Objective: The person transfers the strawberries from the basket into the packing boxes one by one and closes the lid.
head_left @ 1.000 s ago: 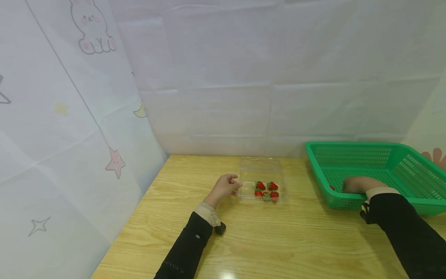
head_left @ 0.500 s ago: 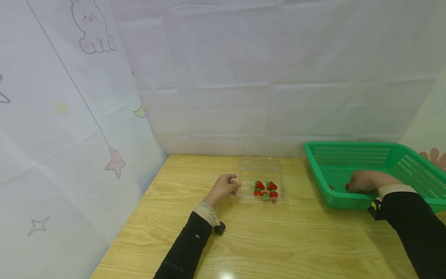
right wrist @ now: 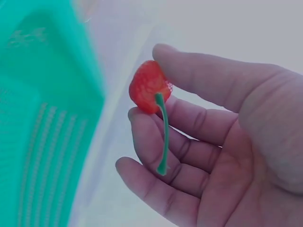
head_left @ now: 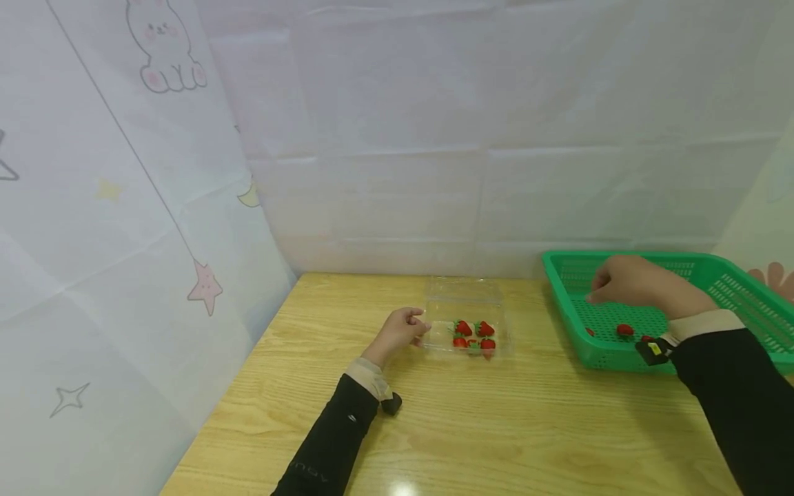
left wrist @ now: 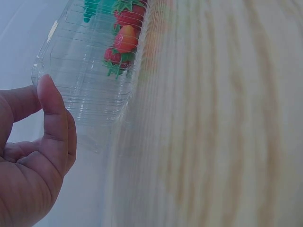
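Between thumb and fingers my right hand pinches a red cherry, whose green stem hangs toward the palm in the right wrist view. That hand is above the green basket; the cherry is hidden in the head view. At the table's middle, my left hand pinches the left rim of a clear plastic clamshell box with thumb and finger. Its lid is folded back toward the wall. Red strawberries with green leaves and other red fruit lie in the box's right part.
In the basket a round red fruit and a few other red pieces lie near the front left. The wooden table meets a pale cloth-covered wall behind the box, and its left edge runs along another printed cloth.
My right hand has risen from the basket's floor, uncovering red fruit there, and moved left and away from me with the cherry. My left hand has stayed on the box.
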Available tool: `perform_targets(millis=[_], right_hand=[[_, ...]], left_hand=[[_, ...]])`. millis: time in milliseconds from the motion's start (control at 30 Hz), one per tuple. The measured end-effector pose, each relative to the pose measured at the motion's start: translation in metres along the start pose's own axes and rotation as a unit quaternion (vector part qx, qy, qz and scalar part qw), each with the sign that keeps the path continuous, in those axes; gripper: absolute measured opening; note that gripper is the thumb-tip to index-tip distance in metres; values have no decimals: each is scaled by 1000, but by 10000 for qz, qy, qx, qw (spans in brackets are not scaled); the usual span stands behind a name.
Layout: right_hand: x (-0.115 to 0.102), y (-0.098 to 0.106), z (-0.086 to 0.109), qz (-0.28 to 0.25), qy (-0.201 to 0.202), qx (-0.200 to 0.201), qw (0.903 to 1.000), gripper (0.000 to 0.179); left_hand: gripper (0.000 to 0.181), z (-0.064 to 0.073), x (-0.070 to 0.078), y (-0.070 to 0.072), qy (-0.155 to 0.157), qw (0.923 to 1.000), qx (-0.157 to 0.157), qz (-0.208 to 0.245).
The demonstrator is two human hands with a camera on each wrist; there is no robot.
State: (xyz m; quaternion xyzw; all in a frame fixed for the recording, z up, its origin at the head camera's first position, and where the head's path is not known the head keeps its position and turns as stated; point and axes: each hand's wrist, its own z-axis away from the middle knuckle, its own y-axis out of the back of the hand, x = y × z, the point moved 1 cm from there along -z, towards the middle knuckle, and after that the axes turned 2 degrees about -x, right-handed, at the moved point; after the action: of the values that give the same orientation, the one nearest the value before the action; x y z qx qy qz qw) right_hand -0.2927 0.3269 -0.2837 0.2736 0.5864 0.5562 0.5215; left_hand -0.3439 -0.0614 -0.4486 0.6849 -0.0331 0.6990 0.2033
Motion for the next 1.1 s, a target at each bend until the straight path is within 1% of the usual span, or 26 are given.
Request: perform_targets(millis=[100,167,300,467,567,633,733,933,1100], right_hand=[[-23,3,-2,90,148,255,9995,23],[-37,3,-6,182,330,394,9985,23],[-57,-6,-21,233,670,514,9962,19],[-81,-27,-40,166,1095,679,9915,11],[-94,-43,-51,185,1410,861,9861,8],[-102,-54,-59,217,1531,935,9835,8],[-112,-70,-73,247,1564,955,9828,9],[-129,-101,-98,-55,1491,586,9871,7],[-139,-119,-111,-240,1386,395,9893,11]], left_hand=[[49,0,0,0,21,10000,6,-7],[49,-1,1,0,26,10000,34,-12],[50,-1,0,-1,0,10000,52,-30],[49,-1,0,-1,-29,10000,5,14],[49,-1,1,-2,-38,10000,-7,0],[49,0,1,-2,-45,10000,-10,-15],[48,1,1,-2,-54,10000,-7,-6],[49,2,3,-2,-24,10000,33,-22],[50,2,5,-1,6,10000,31,-82]])
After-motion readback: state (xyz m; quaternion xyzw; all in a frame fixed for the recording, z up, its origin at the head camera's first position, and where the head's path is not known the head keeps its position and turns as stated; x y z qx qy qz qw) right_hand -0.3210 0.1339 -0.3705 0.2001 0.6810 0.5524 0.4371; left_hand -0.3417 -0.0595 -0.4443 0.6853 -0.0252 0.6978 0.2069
